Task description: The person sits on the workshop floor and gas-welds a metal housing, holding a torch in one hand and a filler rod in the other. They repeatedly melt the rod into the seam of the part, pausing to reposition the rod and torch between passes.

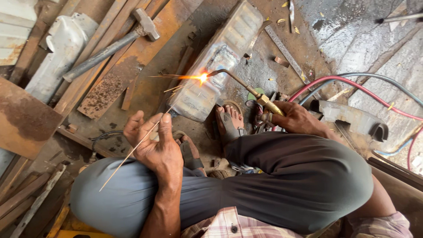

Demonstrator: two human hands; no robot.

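My right hand [296, 119] grips the brass handle of a gas torch [246, 88]. Its bent tip burns with a bright orange flame [202, 78] against a silvery metal tank [222, 57] lying on the ground. Sparks fly left from the flame. My left hand [154, 143] pinches a thin filler rod [132, 152], whose far end reaches toward the flame. I am squatting, knees apart, sandalled feet [229, 123] just below the tank.
A sledgehammer [110, 46] lies on rusty steel strips [128, 66] at upper left. Red and blue hoses [352, 83] run right from the torch. A pale metal part [61, 53] and rusty plate [24, 119] sit left; a grey bracket [352, 117] right.
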